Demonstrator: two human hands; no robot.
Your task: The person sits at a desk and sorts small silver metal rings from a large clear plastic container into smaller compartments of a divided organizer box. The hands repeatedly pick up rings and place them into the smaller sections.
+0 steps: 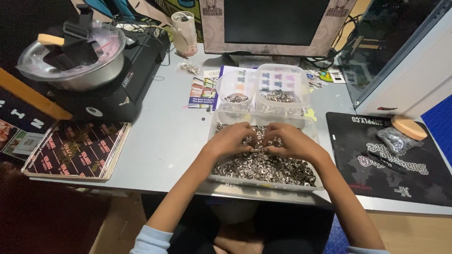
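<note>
Tray: a clear plastic tray [214,134] sits on the grey desk [165,136] right in front of the person, its long axis running left to right along the desk edge, open side up.
Contents: a thick layer of small silver metal rings [263,169] covers the tray floor, lying flat and jumbled, pointing no single way.
Left hand: the left hand [230,140] rests palm down on the rings in the middle of the tray, fingers curled inward toward the other hand.
Right hand: the right hand [289,141] lies palm down just beside it, fingers curled the same way, the fingertips of both meeting over the heap.
Grip: both hands are narrowly cupped and touching the rings; whether any ring is pinched between the fingers is hidden, so I cannot tell.
Behind the tray: two smaller clear tubs [263,89] stand touching its far edge, each with a few rings at the bottom.
Left side: a metal bowl [70,61] sits on a black machine [122,80], well apart from the tray.
Right side: a black mat [391,160] carries a round tan sponge [408,127] and a small bag.
Far edge: a monitor [275,23] stands behind the tubs.
</note>
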